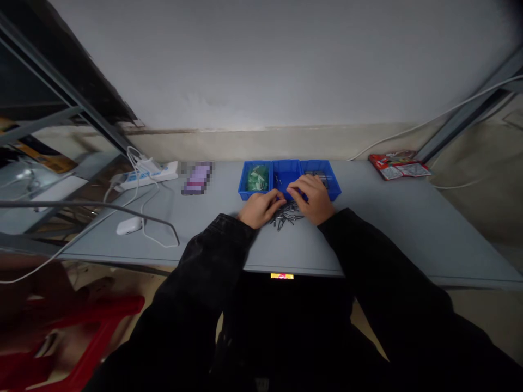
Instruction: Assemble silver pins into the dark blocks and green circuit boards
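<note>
I am working my left hand (pixel 257 210) and right hand (pixel 314 200) by the little metal bits (pixel 286 215), which are lying on the counter (pixel 292 250) near the blue boxes (pixel 290 175); each grip is looking narrow (holding what, I can't tell).

Dim, greyish light; the lower middle sinks into black, and the edges look stretched and blurred.

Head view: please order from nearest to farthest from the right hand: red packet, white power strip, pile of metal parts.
1. Pile of metal parts, beside the right hand.
2. Red packet, right side.
3. White power strip, left side.
</note>
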{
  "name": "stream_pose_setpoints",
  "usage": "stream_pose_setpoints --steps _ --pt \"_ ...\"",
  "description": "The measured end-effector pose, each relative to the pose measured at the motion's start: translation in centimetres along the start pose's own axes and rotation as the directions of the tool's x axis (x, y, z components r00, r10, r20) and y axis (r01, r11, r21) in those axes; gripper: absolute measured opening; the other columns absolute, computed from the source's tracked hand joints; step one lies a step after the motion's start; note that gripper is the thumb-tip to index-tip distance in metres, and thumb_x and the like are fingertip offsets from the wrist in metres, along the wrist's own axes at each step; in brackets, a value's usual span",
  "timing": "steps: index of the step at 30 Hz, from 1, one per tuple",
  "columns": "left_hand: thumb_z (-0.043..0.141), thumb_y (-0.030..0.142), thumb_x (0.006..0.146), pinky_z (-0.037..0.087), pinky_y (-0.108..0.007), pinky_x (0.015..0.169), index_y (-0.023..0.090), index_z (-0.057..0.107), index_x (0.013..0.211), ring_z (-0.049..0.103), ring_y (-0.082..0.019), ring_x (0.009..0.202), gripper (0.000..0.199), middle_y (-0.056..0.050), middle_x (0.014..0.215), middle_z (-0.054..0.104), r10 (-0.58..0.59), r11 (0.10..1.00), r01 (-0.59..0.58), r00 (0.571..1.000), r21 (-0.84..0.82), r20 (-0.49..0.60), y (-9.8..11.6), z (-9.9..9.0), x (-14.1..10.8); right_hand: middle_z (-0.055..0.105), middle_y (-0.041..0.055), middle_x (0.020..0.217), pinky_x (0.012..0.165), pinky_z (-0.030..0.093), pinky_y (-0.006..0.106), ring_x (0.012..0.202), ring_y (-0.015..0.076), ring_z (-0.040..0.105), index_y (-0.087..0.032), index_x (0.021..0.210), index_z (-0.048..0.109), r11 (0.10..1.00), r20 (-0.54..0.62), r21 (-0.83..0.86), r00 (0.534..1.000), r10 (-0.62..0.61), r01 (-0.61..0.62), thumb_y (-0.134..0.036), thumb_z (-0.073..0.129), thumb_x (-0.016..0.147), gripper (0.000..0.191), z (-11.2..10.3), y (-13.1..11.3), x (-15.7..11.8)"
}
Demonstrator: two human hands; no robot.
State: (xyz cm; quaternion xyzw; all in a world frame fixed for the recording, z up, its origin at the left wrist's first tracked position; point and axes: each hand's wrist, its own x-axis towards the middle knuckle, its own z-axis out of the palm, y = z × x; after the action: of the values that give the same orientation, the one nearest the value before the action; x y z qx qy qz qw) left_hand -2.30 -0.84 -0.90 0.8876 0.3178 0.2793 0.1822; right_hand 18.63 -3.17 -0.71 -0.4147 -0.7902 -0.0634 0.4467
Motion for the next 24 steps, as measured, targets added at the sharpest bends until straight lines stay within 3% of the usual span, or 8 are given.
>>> stream_pose_setpoints --steps 6,15,24 --pt "0.049 0.040 0.106 0.036 -0.025 0.063 0.019 0.062 0.107 0.048 -0.012 0.056 0.025 0.005 0.062 0.051 -0.027 1.000 0.027 0.997 0.006 -0.074 -0.05 0.08 -0.11 0.065 0.0027 0.083 0.079 0.037 0.038 0.081 0.0207 0.057 -0.020 0.089 0.064 0.998 0.095 0.024 0.993 -0.065 0.063 -0.033 0.058 0.102 0.019 -0.01 -0.40 -0.13" --pt "0.049 0.039 0.107 0.037 -0.024 0.063 0.019 0.061 0.106 0.050 -0.012 0.057 0.024 0.005 0.064 0.055 -0.035 0.999 0.033 0.995 -0.024 -0.097 -0.24 0.07 -0.08 0.065 0.0030 0.085 0.079 0.037 0.038 0.084 0.0215 0.056 -0.021 0.084 0.061 0.996 0.160 -0.027 0.984 -0.079 0.084 -0.022 0.062 0.095 0.012 0.87 -0.04 -0.53" --pt "0.049 0.037 0.107 0.038 -0.024 0.065 0.018 0.061 0.108 0.052 -0.012 0.057 0.022 0.005 0.065 0.057 -0.065 0.998 0.065 0.991 0.001 -0.121 -0.05 -0.10 0.03 0.067 0.0064 0.095 0.082 0.039 0.040 0.091 0.0237 0.057 -0.020 0.093 0.067 0.998 0.088 -0.011 0.994 -0.068 0.069 -0.025 0.059 0.100 0.012 0.60 0.05 -0.46"
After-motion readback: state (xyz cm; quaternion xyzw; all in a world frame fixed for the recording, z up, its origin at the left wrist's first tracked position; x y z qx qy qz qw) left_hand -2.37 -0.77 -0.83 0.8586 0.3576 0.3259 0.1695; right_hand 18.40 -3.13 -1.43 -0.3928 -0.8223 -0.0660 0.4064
